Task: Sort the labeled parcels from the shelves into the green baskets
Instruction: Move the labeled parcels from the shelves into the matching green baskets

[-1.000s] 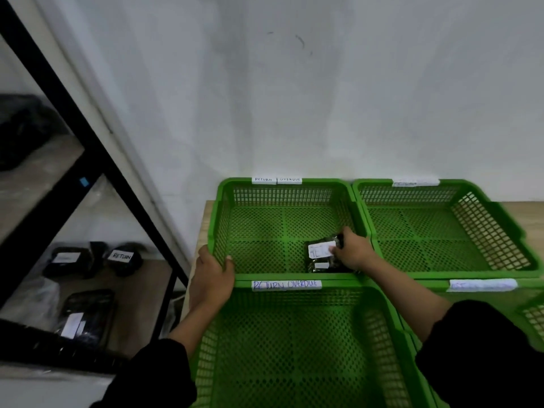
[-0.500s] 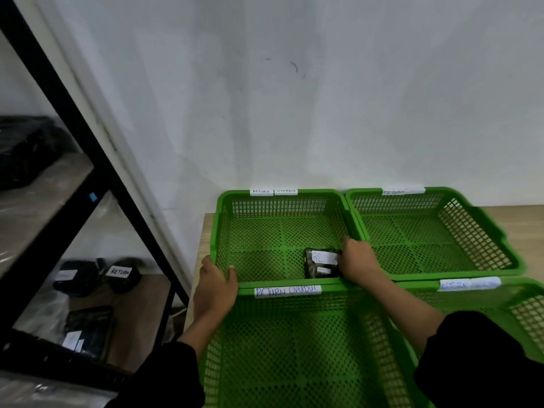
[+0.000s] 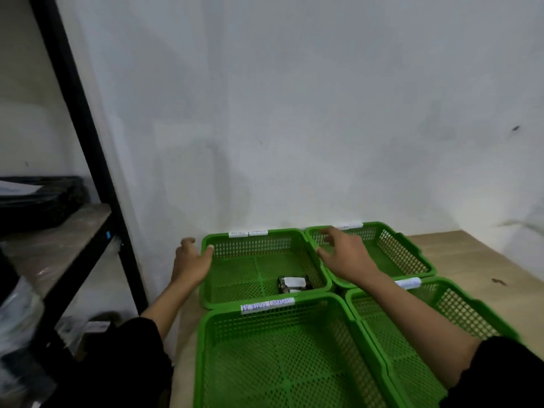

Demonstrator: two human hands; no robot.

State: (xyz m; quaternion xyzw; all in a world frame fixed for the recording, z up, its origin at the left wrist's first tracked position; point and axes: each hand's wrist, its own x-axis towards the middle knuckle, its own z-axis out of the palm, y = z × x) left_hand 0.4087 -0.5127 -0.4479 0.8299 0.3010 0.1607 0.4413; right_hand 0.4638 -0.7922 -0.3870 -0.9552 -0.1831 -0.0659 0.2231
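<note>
A small black parcel [image 3: 293, 284] with a white label lies in the near right corner of the far left green basket [image 3: 235, 278]. My right hand [image 3: 343, 254] hovers above that basket's right rim with fingers spread, holding nothing. At the basket's far left corner my left hand [image 3: 191, 260] rests, thumb on the rim, fingers loosely bent. A near left green basket [image 3: 212, 348] carries a handwritten label [image 3: 267, 305]. More black parcels [image 3: 38, 198] sit on the shelf at left.
Two more green baskets stand on the right, one far [image 3: 412, 254] and one near [image 3: 459, 307], each with a white label. A black metal shelf post [image 3: 88, 148] rises at left. The wooden table top [image 3: 485, 260] shows at right. A white wall stands behind.
My right hand let go of the parcel and lifted up and away to the right. The left hand slid along the basket's left side toward the far corner. The camera tilted upward.
</note>
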